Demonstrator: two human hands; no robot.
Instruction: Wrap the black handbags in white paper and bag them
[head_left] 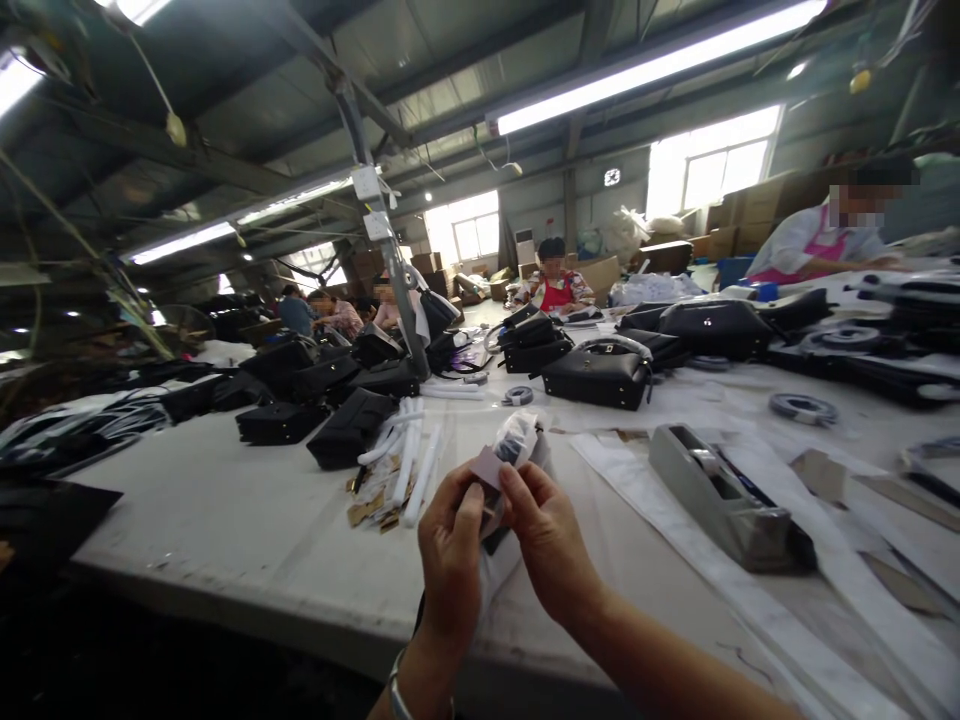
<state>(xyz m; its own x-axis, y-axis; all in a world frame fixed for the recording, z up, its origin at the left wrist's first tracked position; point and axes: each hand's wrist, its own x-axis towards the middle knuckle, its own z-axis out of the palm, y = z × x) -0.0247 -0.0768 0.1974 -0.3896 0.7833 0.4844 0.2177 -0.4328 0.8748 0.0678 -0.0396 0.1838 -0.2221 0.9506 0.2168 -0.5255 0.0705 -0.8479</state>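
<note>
Over the front of the table, my left hand (452, 550) is closed around a dark strap-like piece (516, 437) wrapped in clear and white film. A small flat greyish-pink card (487, 468) lies against this bundle. My right hand (551, 540) pinches the card's right edge between thumb and fingers, close to the left thumb. Fingers hide the lower part of the bundle, so its full shape cannot be made out. To the left lie white foam tubes (409, 455) and scraps of brown card (367, 510). A grey tape dispenser (731, 505) stands to the right.
Black handbags (600, 372) cover the far side of the white table (247, 510), with more black bags (352, 425) at left. Coiled straps (802, 408) and white sheeting (675, 525) lie at right. A metal post (386, 240) rises behind. Several people (556, 285) work across the table.
</note>
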